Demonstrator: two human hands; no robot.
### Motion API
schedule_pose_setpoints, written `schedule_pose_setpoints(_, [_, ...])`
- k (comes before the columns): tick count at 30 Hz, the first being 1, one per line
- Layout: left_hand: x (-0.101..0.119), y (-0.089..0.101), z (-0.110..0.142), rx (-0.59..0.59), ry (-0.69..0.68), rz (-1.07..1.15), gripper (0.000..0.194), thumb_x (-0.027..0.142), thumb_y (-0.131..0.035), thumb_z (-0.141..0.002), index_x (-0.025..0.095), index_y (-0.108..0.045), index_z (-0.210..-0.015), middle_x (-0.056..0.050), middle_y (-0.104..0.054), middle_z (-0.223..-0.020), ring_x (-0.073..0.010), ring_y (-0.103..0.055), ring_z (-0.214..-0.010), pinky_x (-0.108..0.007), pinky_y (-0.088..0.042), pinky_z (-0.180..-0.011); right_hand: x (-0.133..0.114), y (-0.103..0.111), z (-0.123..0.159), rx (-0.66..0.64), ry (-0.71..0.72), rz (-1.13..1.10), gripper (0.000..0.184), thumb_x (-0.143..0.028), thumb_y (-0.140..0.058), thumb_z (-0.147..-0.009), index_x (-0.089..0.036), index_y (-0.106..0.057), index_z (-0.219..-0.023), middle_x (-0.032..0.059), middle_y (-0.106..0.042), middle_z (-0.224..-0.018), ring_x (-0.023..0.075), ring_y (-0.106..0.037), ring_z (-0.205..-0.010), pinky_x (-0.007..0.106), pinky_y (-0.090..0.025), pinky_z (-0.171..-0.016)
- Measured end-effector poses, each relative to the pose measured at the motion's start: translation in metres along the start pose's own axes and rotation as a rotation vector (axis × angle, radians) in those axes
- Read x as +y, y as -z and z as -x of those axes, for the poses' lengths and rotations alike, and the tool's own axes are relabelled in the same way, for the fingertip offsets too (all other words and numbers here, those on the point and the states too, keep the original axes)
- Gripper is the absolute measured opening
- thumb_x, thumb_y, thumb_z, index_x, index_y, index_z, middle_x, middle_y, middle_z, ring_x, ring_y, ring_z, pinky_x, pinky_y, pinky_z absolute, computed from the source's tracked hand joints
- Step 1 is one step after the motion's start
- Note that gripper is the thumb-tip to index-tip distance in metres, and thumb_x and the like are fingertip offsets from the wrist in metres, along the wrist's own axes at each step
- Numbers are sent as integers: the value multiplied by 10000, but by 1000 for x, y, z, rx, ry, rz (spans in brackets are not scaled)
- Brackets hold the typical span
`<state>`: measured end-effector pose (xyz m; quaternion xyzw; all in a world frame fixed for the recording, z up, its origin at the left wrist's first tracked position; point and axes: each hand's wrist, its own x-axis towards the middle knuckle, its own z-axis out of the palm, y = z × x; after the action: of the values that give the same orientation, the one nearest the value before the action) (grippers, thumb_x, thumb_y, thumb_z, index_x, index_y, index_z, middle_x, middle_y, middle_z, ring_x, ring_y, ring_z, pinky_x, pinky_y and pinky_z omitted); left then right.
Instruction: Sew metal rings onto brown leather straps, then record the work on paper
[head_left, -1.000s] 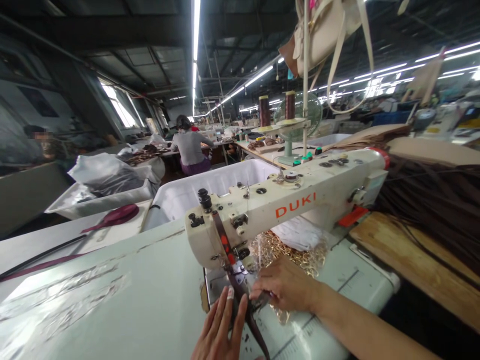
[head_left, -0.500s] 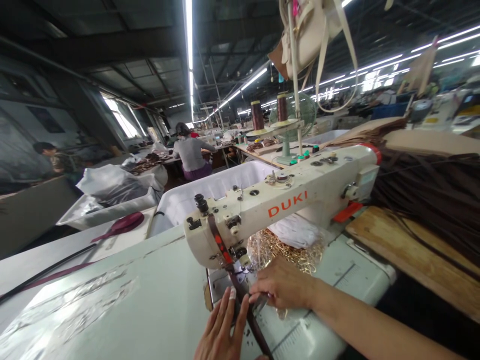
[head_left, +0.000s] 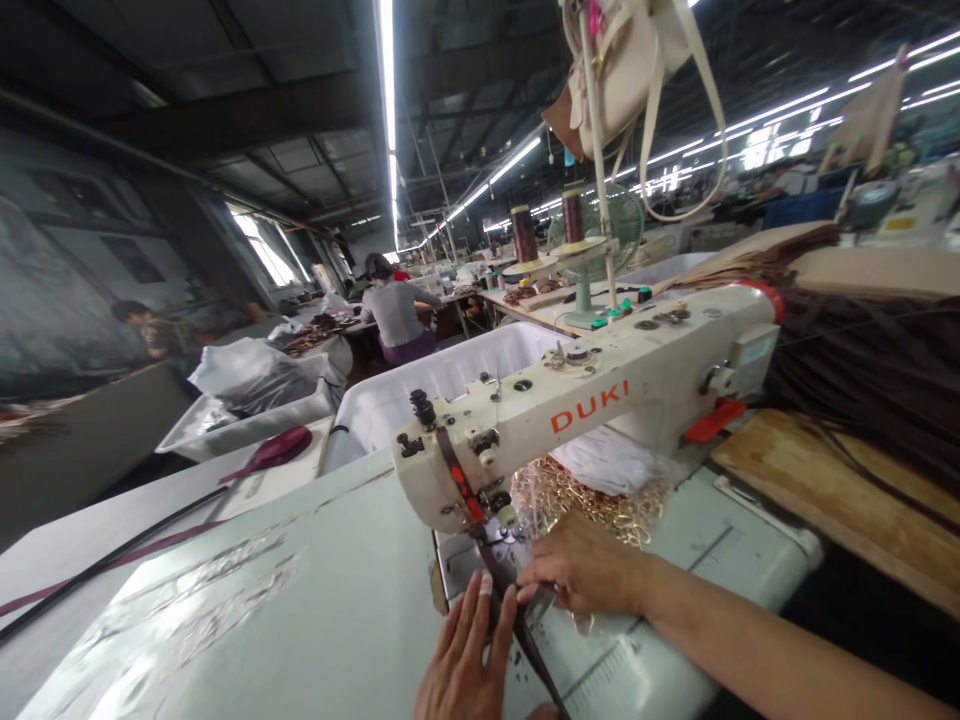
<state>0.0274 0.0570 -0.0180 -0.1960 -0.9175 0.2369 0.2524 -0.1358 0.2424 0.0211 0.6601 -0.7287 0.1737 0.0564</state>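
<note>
A dark brown strap (head_left: 534, 650) runs from under the head of a white sewing machine (head_left: 592, 400) toward the table's front edge. My left hand (head_left: 469, 650) lies with its fingers stretched out along the strap's left side, just in front of the needle area. White tape wraps one fingertip. On the strap's other side my right hand (head_left: 589, 565) is closed, its fingertips at the strap's edge. Something small and shiny shows beneath those fingers, too hidden to name. Behind the right hand sits a heap of gold-coloured metal pieces (head_left: 626, 508) in clear plastic.
A white bin (head_left: 375, 400) stands behind the machine. At left lie maroon straps (head_left: 277, 450). Dark brown material (head_left: 862, 370) is piled at right beside a wooden board (head_left: 832, 500). Overhead hangs a beige bag (head_left: 615, 90). A co-worker (head_left: 401, 310) sits farther back.
The whole view has shifted, so the machine and both hands appear slightly farther right. Relative to the machine, my hands and the strap look almost the same.
</note>
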Motion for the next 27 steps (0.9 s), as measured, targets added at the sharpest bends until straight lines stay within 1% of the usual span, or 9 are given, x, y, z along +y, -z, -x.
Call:
schedule_pose_setpoints(3, [3, 7, -1, -28, 47, 45, 841, 696, -467, -787, 104, -413, -1382, -189, -575, -1274, -304, -553, -1175, -328, -544, -868, 0, 0, 0, -10, 13, 4, 316, -442, -417, -956, -266, -672, -895, -23, -655, -735, 124, -558, -637, 281, -214, -541])
schedule_pose_setpoints(6, [5, 10, -1, -20, 72, 77, 843, 688, -492, -778, 99, -418, -1377, -199, -559, -1290, -317, -536, -1193, -344, -546, -868, 1, 0, -1, -13, 27, -2, 276, -428, -442, -945, -279, -673, -943, -30, -662, -748, 127, -572, -662, 283, -213, -534])
schedule_pose_setpoints(12, [2, 8, -4, 24, 17, 36, 830, 712, -470, -772, 95, -485, -1327, -213, -589, -1244, -311, -591, -1123, -324, -566, -808, 2, -1, -1, -22, 32, 6, 219, -378, -486, -920, -282, -675, -970, -32, -662, -742, 127, -577, -658, 287, -220, -524])
schedule_pose_setpoints(17, [2, 9, -5, -1, 51, 29, 833, 716, -456, -775, 98, -480, -1334, -212, -570, -1270, -308, -576, -1144, -332, -556, -832, 2, 0, -1, -41, 51, 4, 226, -375, -478, -927, -278, -673, -989, -21, -663, -750, 130, -568, -660, 278, -227, -531])
schedule_pose_setpoints(21, [0, 0, 1, 66, 4, -6, 815, 718, -453, -779, 112, -497, -1321, -202, -599, -1235, -292, -597, -1116, -309, -553, -824, 1, 0, -2, -46, 36, 11, 252, -406, -456, -938, -282, -674, -964, -27, -645, -717, 124, -545, -629, 274, -221, -531])
schedule_pose_setpoints(24, [-1, -7, 3, 78, -23, -61, 712, 635, -497, -809, 128, -512, -1308, -193, -604, -1231, -281, -603, -1107, -294, -552, -820, 1, 0, -2, -52, 27, 23, 267, -421, -444, -945, -282, -672, -937, -30, -635, -703, 119, -532, -614, 281, -205, -529])
schedule_pose_setpoints(27, [-1, -8, 4, 49, -12, -99, 577, 443, -560, -836, 152, -487, -1329, -167, -603, -1244, -260, -593, -1127, -277, -544, -837, 1, 1, -2, -47, 21, 15, 310, -442, -418, -956, -265, -664, -887, -27, -634, -704, 116, -525, -609, 287, -192, -536])
